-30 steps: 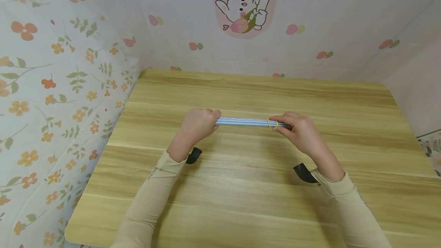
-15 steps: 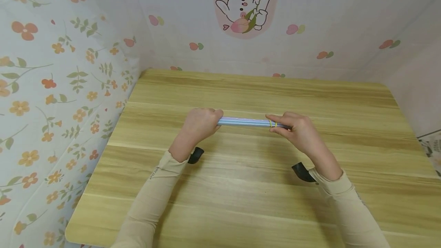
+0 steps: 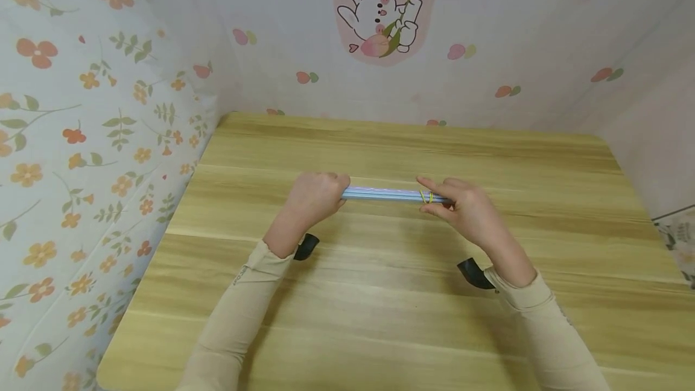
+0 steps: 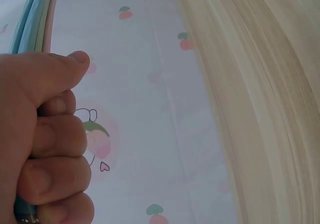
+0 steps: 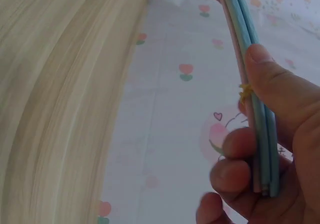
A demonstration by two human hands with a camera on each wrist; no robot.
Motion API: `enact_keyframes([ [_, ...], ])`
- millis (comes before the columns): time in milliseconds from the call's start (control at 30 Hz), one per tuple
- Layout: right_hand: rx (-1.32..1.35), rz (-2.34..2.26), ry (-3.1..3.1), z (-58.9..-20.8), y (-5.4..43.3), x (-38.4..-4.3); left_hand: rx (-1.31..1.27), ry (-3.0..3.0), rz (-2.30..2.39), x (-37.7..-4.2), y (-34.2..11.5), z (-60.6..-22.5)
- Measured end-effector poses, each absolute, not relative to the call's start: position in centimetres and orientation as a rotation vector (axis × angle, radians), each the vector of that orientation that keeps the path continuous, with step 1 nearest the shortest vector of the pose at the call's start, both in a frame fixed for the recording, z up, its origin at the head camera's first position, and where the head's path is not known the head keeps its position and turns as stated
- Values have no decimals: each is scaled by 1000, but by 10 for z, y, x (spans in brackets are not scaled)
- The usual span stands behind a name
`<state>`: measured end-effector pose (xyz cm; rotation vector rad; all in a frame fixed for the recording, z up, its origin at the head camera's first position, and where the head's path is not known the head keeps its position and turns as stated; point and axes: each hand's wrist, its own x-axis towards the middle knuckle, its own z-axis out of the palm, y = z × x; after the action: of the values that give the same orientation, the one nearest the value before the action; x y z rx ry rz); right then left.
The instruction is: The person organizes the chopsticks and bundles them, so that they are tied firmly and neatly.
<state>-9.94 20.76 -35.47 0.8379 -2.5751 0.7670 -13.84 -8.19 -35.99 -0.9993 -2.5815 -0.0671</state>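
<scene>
A bundle of pastel chopsticks (image 3: 382,193), mostly blue with pink and pale yellow ones, is held level above the table. My left hand (image 3: 317,199) grips one end in a fist; in the left wrist view its fingers (image 4: 57,139) curl round the chopsticks. At the other end my right hand (image 3: 468,207) holds the bundle, thumb (image 5: 280,81) along one side and fingers curled under. A yellow rubber band (image 3: 426,197) loops round the chopsticks near the right thumb and forefinger. The right wrist view shows the chopstick ends lying across the palm.
Below the hands spreads a wood-grain table (image 3: 358,306). A white printed cloth (image 3: 282,23) hangs behind it, and a floral cloth (image 3: 125,155) covers the left side. Dark curved pieces (image 3: 475,273) jut out at both wrists.
My right hand and the rubber band have shifted slightly left along the chopsticks. The right forefinger has lifted a little from the band. The left hand stays nearly still.
</scene>
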Motion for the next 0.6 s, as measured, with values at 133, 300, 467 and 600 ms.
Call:
enact_keyframes([
  [133,831,798,-2605,-352,211,-98,-991,-2568,-67,-138,-84,-361],
  [300,781,756,-2648,-347,217,-97,-985,-2574,-50,-138,-85,-361],
  [467,788,657,-2694,-344,215,-95,-991,-2596,-42,-138,-83,-360],
  [600,811,623,-2703,-342,213,-94,-999,-2610,-57,-137,-82,-359],
])
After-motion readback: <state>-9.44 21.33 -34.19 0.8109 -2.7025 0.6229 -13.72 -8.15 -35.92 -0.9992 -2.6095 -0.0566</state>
